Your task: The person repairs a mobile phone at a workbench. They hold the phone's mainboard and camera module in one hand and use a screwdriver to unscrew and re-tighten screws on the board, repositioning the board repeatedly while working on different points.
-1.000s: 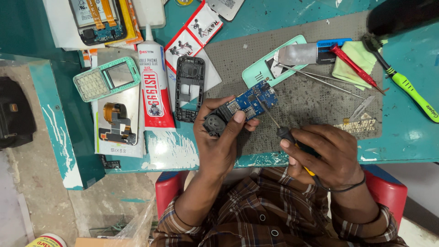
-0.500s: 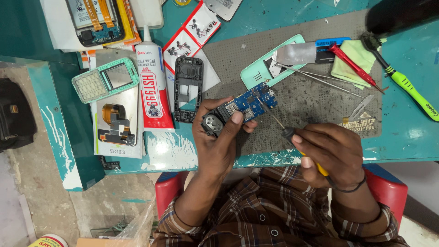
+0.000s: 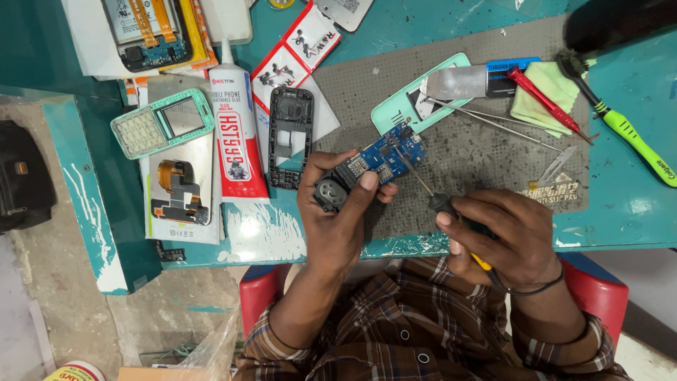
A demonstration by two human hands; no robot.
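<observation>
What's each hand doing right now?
Left hand: closed on blue circuit board.
Right hand: closed on screwdriver, tip at the board.

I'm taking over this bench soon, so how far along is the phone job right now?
Done: the phone is stripped, with its mint front cover and black middle frame lying apart on the table. In hand: the left hand holds the blue circuit board while the right hand puts a screwdriver tip to it. Left: every part is unassembled.

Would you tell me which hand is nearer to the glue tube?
Left. The left hand sits just right of the glue tube; the right hand is farther right, holding a screwdriver.
</observation>
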